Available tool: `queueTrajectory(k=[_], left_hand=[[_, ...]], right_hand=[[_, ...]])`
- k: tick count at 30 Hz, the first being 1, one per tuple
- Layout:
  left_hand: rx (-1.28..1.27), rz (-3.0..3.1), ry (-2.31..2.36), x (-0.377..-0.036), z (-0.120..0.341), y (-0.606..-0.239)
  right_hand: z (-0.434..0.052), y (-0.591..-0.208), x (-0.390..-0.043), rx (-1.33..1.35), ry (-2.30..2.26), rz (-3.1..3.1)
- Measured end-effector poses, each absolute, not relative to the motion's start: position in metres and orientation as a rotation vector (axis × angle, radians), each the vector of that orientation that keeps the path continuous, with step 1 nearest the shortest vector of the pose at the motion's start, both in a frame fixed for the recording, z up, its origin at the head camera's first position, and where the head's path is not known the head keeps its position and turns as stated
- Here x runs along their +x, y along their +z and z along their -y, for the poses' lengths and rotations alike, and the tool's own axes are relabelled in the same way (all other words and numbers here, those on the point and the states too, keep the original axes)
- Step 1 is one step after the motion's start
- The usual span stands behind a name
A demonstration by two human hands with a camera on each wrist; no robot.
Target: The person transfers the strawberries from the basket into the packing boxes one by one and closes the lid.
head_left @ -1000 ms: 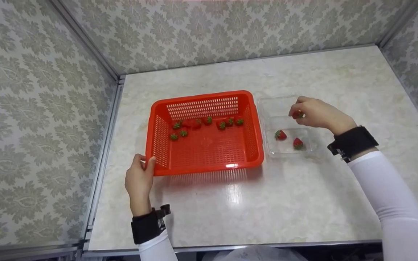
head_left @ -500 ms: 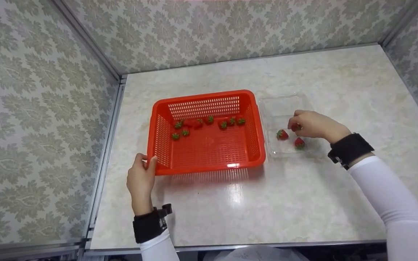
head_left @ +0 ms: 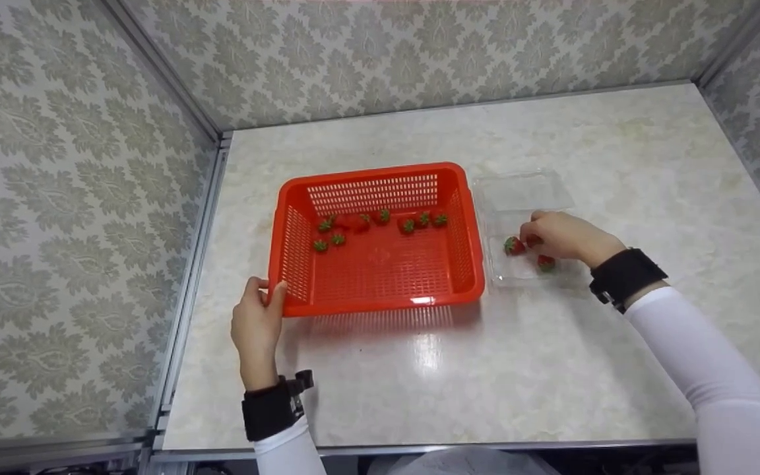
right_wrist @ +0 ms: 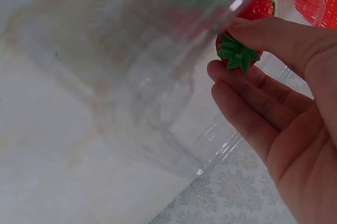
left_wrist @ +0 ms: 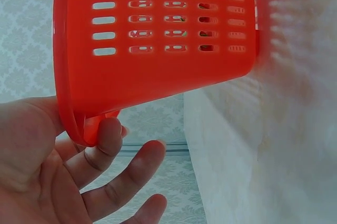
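My left hand [head_left: 256,333] grips the rim of a red plastic basket [head_left: 380,307] at its near left corner, thumb on top and fingers curled under the lip. Several strawberries with green leaves, one of them a strawberry [head_left: 407,225] right of centre, lie toward the basket's back. Low inside a clear plastic clamshell box [head_left: 518,278], my right hand [head_left: 568,237] pinches a strawberry [right_wrist: 239,53] between thumb and fingers, leaves showing in the right wrist view. Beside those fingers lie a strawberry [head_left: 513,246] on the left and a strawberry [head_left: 545,263] partly under the hand.
The box's open lid [head_left: 518,190] lies flat behind it. Box and basket stand side by side on a pale marbled table [head_left: 367,382]. Patterned wall panels [head_left: 419,59] rise at the back and both sides.
My right hand has come down and nearer from over the lid into the front part of the box, bringing the strawberry beside the other two. My left hand stays on the basket.
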State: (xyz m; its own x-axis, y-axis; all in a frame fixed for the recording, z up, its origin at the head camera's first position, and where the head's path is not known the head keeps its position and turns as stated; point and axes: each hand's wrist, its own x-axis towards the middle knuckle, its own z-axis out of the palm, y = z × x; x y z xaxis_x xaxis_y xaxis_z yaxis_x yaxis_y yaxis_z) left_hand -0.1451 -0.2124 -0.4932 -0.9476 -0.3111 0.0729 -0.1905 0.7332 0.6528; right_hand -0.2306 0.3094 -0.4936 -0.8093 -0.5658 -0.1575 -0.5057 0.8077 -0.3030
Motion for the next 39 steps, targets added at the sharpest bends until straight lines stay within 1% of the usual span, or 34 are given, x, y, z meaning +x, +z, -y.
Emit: queueTrajectory(k=[17,26,39], left_hand=[[0.409,2.765,-1.022,-0.144,0.214,-0.496],[0.411,2.763,-1.031,-0.144,0.214,-0.495],[0.400,2.767,-1.047,-0.145,0.215,-0.496]], right_hand=[[-0.306,-0.495,-0.228,-0.788,-0.373,-2.751],[-0.309,-0.496,-0.231,-0.811,-0.357,-2.743],[-0.308,-0.481,-0.232,-0.741,-0.389,-2.720]])
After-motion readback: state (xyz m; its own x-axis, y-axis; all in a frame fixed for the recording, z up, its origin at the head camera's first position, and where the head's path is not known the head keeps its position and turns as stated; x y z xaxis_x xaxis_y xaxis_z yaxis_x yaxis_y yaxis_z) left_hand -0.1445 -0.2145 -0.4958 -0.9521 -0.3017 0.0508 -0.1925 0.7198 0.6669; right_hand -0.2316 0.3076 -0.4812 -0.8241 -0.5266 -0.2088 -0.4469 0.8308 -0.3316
